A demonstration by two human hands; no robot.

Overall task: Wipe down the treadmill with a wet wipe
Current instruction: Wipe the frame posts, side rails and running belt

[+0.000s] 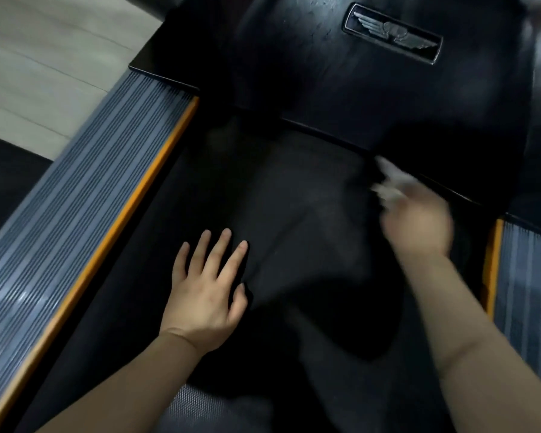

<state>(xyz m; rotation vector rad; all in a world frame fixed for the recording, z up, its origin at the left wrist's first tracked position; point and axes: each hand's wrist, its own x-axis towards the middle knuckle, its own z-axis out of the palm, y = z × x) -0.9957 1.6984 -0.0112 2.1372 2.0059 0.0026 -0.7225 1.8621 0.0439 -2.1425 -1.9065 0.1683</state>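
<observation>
Head view — black treadmill belt point(294, 198), pale floor point(44, 57)

My left hand point(208, 292) lay flat on the black treadmill belt point(294, 214), near and left. My right hand point(416, 223) sat farther right, holding a crumpled white wet wipe point(391, 179) against the belt's far edge, just before the glossy black motor cover point(325, 73). Ribbed grey side rails point(69, 207) flanked the belt.
</observation>
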